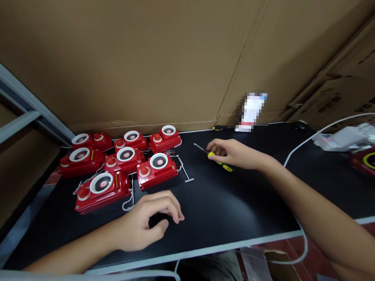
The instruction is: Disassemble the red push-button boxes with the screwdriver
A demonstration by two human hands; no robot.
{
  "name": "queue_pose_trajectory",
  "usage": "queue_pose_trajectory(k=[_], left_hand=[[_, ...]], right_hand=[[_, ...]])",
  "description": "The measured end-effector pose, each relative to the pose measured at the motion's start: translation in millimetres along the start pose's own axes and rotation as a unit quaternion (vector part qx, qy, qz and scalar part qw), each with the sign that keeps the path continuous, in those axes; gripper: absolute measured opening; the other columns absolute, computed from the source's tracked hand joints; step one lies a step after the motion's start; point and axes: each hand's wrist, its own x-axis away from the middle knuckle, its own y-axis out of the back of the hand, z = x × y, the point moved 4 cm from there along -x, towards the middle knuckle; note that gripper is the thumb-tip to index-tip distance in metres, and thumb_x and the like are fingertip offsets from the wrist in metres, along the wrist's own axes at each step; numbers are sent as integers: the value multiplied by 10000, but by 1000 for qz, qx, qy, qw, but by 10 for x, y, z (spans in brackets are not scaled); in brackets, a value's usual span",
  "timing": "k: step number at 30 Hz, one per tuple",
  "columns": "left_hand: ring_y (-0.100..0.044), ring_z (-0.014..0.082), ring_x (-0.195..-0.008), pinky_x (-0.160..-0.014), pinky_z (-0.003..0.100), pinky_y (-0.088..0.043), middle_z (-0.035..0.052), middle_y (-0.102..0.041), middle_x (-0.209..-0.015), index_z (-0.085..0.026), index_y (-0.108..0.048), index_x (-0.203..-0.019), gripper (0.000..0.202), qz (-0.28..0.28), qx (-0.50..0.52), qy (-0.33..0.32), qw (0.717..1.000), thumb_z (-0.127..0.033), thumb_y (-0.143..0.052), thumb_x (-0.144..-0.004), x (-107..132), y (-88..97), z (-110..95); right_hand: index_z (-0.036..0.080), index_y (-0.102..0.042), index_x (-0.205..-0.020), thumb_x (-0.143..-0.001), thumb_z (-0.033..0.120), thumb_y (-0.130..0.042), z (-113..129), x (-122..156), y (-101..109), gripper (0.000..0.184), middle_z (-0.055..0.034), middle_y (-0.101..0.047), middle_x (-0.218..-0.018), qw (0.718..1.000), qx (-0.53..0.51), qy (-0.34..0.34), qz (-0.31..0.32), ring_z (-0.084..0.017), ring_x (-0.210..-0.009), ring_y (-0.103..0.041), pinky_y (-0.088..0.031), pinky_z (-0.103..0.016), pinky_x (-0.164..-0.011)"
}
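Right forearm [321,219] cropped, fingers [217,142] partly hide the screwdriver [227,167].

The right hand [229,153] partly hides the screwdriver [211,155]

Looks glossy on alarm units [121,167] toward the desk's [209,207] left edge, matt on cardboard [147,61] along back edge

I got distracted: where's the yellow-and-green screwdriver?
In the head view, the screwdriver is in the right hand's fingers, over the black tabletop, right of the red devices.
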Motion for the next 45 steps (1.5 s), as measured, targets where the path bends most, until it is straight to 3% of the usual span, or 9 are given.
queue_pose_trajectory(k=[5,9,17,21,28,34,37,41,45], left_hand=[[-786,220,-1022,-929,327,-634,127,-779,-1091,-168,-729,-1047,241,2,-2,11,1000,-13,-595,-921,-6,-14,31],[-778,214,-995,-916,324,-633,116,-774,-1077,-175,-728,-1047,236,-3,-18,13,1000,-24,-602,-917,-5,-6,29],[-751,196,-986,-902,298,-600,84,-772,-1095,-197,-712,-1039,296,10,-59,20,998,1,-579,-863,2,7,78],[-751,187,-979,-897,286,-598,70,-767,-1087,-197,-705,-1045,316,11,-75,22,997,3,-563,-845,10,19,102],[-759,176,-946,-864,274,-647,72,-740,-1061,-175,-716,-1068,321,-6,-83,7,996,-11,-554,-845,-2,46,61],[-753,92,-735,-727,209,-687,81,-706,-1101,-140,-747,-1111,331,-71,-40,44,996,-20,-562,-865,5,62,64],[-745,92,-707,-680,187,-648,75,-726,-1036,-138,-761,-1016,280,-71,-87,32,993,-26,-553,-867,-4,50,54],[-731,96,-705,-668,191,-604,70,-737,-1011,-147,-757,-997,282,-66,-126,19,990,-27,-542,-858,-22,48,62],[-718,109,-751,-698,200,-583,55,-734,-957,-160,-738,-962,261,-73,-145,1,987,-27,-539,-858,-35,71,54]], right_hand=[[238,-682,-1248,-939,448,-686,25,-104,-239,373,-104,-806,-1092,994,-12,50,-97,-255,-917,-737,-632,-455,-911],[270,-647,-1313,-973,423,-665,8,-128,-339,373,-91,-817,-1089,988,-11,60,-141,-266,-914,-737,-640,-459,-872],[272,-694,-1207,-994,397,-652,49,-98,-389,251,-132,-787,-1131,982,76,46,-164,-355,-992,-746,-616,-534,-871],[290,-712,-1163,-1012,368,-628,202,-51,-363,189,-164,-750,-1198,973,124,63,-185,-419,-1139,-689,-572,-629,-996],[266,-658,-1007,-1024,551,-731,601,92,-694,295,-88,-720,-974,967,142,205,-50,-283,-876,-670,-561,-439,-771],[215,-655,-951,-1005,226,-605,658,143,-760,75,-71,-705,-964,965,152,210,-46,-209,-834,-659,-518,-339,-761],[212,-628,-866,-970,273,-647,680,146,-757,122,-53,-688,-898,969,176,174,-18,-207,-797,-640,-478,-337,-751],[200,-621,-896,-1017,450,-686,705,125,-777,286,-84,-712,-935,973,227,36,-14,-242,-862,-672,-450,-344,-772],[207,-592,-874,-966,271,-663,732,136,-788,133,-77,-725,-938,972,229,-44,-14,-201,-763,-628,-373,-317,-698]])
